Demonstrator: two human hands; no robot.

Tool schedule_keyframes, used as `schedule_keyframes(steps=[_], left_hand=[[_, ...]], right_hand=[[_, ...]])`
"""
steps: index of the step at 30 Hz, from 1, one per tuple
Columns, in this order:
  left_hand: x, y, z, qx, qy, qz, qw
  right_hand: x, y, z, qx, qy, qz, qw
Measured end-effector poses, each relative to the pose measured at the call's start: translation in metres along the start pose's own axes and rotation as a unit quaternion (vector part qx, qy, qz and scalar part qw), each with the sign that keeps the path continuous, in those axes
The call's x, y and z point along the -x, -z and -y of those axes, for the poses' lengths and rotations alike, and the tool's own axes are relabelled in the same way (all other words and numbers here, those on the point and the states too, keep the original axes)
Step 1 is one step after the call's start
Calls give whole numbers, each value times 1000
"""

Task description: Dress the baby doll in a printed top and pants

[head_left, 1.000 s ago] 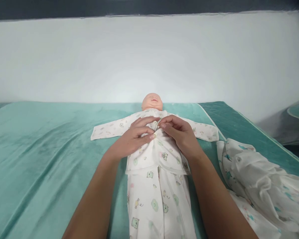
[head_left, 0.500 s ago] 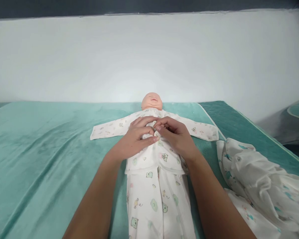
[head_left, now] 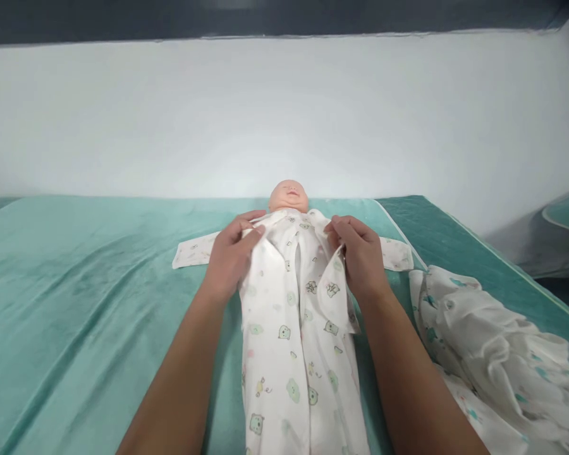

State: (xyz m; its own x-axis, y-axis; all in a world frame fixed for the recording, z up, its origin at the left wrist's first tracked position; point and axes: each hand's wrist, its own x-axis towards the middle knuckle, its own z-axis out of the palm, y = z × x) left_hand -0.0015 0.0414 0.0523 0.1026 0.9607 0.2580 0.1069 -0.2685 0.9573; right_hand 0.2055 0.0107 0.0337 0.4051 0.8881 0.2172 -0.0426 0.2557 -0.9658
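Note:
A baby doll (head_left: 288,196) lies on its back, head away from me. A white long-sleeved baby shirt (head_left: 397,254) with small animal prints is spread around it, sleeves out to both sides. Its front hangs parted over printed baby pants (head_left: 277,373) of the same pattern, which reach up onto the chest. My left hand (head_left: 232,256) pinches the shirt's left front panel between thumb and fingers. My right hand (head_left: 358,253) is closed on the right front panel, whose corner folds down below it. The doll's arms and legs are hidden by cloth.
A crumpled white cloth with teal prints (head_left: 497,341) lies to the right. Teal covering (head_left: 99,303) with wrinkles spreads beneath everything. A white wall (head_left: 284,120) rises behind the doll's head, and a darker teal mat edge (head_left: 455,234) runs along the right.
My hands were together at the middle of the shirt's chest. They have moved apart to either side, drawing the two front panels open and uncovering the upper part of the pants.

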Motion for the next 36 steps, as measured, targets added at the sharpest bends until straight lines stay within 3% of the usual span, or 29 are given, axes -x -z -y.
schedule_keyframes(steps=[4, 6, 8, 10, 12, 16, 19, 25, 30, 33, 36], left_hand=[[-13, 24, 22, -24, 82, -211, 974], [-18, 35, 32, -93, 88, -262, 957], [-21, 39, 40, -188, 44, -276, 942], [-21, 35, 44, -274, -26, -253, 928], [-22, 26, 46, -335, -85, -188, 919], [-26, 12, 50, -420, -124, -51, 898], [-30, 11, 52, -462, -102, -11, 881], [-40, 17, 51, -515, -32, 4, 857], [-54, 32, 53, -528, 54, -28, 847], [-62, 43, 54, -527, 112, -39, 841], [-64, 48, 52, -515, 133, -30, 846]], right_hand=[[-21, 27, -12, 126, 28, -202, 971], [-26, 37, -16, 186, 68, -266, 943], [-27, 38, -19, 252, 117, -261, 925], [-23, 32, -22, 311, 154, -192, 918], [-20, 23, -27, 340, 163, -99, 921], [-26, 10, -40, 384, 142, 18, 912], [-39, 6, -43, 436, 108, 42, 892], [-69, 2, -35, 527, 24, 81, 846], [-99, 24, -42, 556, -66, 66, 826], [-109, 39, -47, 552, -92, 81, 825], [-104, 42, -43, 519, -39, 86, 850]])
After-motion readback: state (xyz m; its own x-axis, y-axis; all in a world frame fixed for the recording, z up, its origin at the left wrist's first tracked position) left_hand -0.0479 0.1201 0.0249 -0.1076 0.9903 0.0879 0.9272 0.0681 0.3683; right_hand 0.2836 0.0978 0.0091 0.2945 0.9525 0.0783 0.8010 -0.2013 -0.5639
